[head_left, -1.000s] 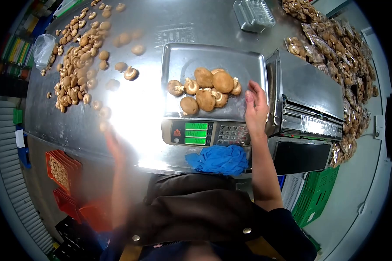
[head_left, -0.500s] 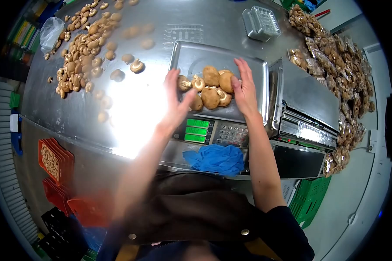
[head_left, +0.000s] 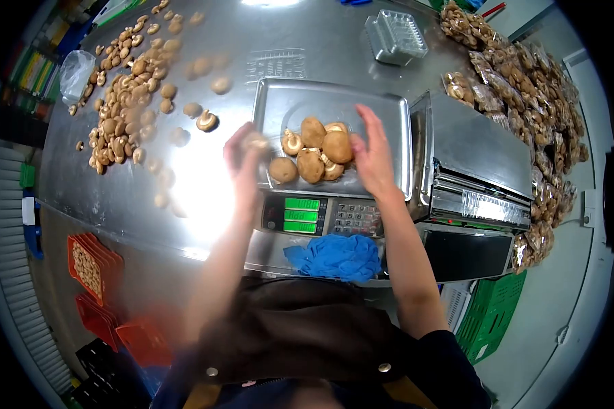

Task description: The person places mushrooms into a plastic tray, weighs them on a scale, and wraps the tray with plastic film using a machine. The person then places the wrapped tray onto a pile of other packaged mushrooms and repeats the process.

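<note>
Several brown mushrooms (head_left: 311, 165) lie in a group on the metal scale tray (head_left: 382, 105). My left hand (head_left: 244, 153) is at the tray's left edge, smeared by motion, with a blurred mushroom (head_left: 257, 142) between its fingers. At the right of the group, my right hand (head_left: 374, 153) has its fingers spread, the thumb beside the largest mushroom (head_left: 337, 146). Below the tray, the scale's green display (head_left: 301, 215) is lit. A crumpled blue cloth or glove (head_left: 334, 257) lies under the keypad (head_left: 356, 217).
Loose mushrooms (head_left: 126, 112) spread over the steel table (head_left: 68, 184) at left, beside a plastic bag (head_left: 77, 76). Clear punnets (head_left: 397, 37) stand at the back. Right are a wrapping machine (head_left: 481, 150) and packed mushrooms (head_left: 518, 95). Red crates (head_left: 92, 266) sit lower left.
My left hand has moved left, away from the group, with a mushroom between its fingers. The view has shifted slightly. My right hand remains by the group's right side.
</note>
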The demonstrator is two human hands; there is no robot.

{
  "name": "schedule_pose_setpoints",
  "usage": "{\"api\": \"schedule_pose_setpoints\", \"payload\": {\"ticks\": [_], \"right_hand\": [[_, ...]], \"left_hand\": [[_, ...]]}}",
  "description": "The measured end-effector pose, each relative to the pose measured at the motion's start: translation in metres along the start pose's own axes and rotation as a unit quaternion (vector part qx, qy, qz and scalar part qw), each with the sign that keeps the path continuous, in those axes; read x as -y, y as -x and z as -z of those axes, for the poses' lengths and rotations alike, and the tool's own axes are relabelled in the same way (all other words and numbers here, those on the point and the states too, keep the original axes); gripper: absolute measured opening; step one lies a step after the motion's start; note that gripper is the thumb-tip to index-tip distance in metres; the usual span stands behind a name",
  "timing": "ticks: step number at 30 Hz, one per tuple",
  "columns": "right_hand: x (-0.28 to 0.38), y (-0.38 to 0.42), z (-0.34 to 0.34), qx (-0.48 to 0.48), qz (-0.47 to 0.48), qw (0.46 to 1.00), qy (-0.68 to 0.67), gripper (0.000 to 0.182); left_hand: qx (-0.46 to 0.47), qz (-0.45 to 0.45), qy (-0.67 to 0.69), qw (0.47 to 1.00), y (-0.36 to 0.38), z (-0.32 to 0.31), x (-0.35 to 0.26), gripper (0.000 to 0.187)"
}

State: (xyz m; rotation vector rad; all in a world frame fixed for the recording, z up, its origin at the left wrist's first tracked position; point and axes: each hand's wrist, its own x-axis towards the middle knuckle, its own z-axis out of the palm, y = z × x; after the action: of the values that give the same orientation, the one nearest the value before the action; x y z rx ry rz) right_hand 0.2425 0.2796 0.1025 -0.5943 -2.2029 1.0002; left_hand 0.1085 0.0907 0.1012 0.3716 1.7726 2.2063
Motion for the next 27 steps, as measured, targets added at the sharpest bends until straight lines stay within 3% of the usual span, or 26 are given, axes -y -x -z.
{"api": "schedule_pose_setpoints", "payload": {"ticks": [1,2,3,4,6,8,10,11,14,15,18,20,22,27], "right_hand": [[-0.004,0.004,0.008,-0.035,-0.019,0.999,0.014,0.047],[-0.007,0.01,0.015,-0.069,-0.04,0.996,0.027,0.045],[-0.014,0.016,0.019,-0.076,-0.088,0.993,-0.006,0.044],[-0.023,0.023,0.021,-0.084,-0.136,0.986,-0.04,0.043],[-0.028,0.033,0.023,-0.084,-0.199,0.973,-0.077,0.042],[-0.027,0.043,0.024,-0.065,-0.231,0.967,-0.082,0.041],[-0.024,0.048,0.022,-0.037,-0.195,0.977,-0.079,0.045],[-0.024,0.048,0.021,-0.032,-0.192,0.977,-0.092,0.05],[-0.022,0.038,0.02,0.007,-0.208,0.974,-0.088,0.061],[-0.019,0.034,0.021,0.024,-0.218,0.972,-0.079,0.064],[0.004,0.016,0.021,0.084,-0.278,0.953,-0.086,0.074],[0.0,0.013,0.015,0.118,-0.24,0.963,-0.012,0.084],[-0.006,0.011,0.01,0.125,-0.241,0.963,0.001,0.086],[0.002,0.01,0.012,0.098,-0.29,0.951,-0.036,0.084]], "left_hand": [[0.001,-0.096,-0.036,0.995,-0.006,0.023,0.002,0.038],[-0.016,-0.078,-0.016,0.997,0.001,0.034,-0.02,0.037],[-0.051,-0.146,-0.139,0.978,0.001,0.054,-0.02,0.036],[-0.086,-0.065,-0.002,0.994,-0.002,0.085,-0.008,0.037],[-0.1,-0.152,-0.238,0.954,-0.008,0.156,0.021,0.036],[-0.094,-0.112,-0.39,0.909,-0.01,0.228,0.071,0.036],[-0.105,-0.238,-0.639,0.724,-0.005,0.217,0.054,0.038],[-0.11,-0.293,-0.737,0.599,-0.001,0.206,0.04,0.038],[-0.055,-0.213,-0.45,0.866,-0.002,0.141,0.006,0.04],[-0.007,-0.106,-0.273,0.956,-0.009,0.14,0.027,0.038],[0.132,0.069,-0.323,0.935,-0.007,0.044,-0.025,0.033],[0.113,0.148,-0.27,0.945,-0.019,0.026,0.005,0.033],[0.097,0.195,-0.279,0.935,-0.025,0.01,-0.008,0.036],[0.125,0.143,-0.252,0.949,-0.034,0.021,0.012,0.03]]}}
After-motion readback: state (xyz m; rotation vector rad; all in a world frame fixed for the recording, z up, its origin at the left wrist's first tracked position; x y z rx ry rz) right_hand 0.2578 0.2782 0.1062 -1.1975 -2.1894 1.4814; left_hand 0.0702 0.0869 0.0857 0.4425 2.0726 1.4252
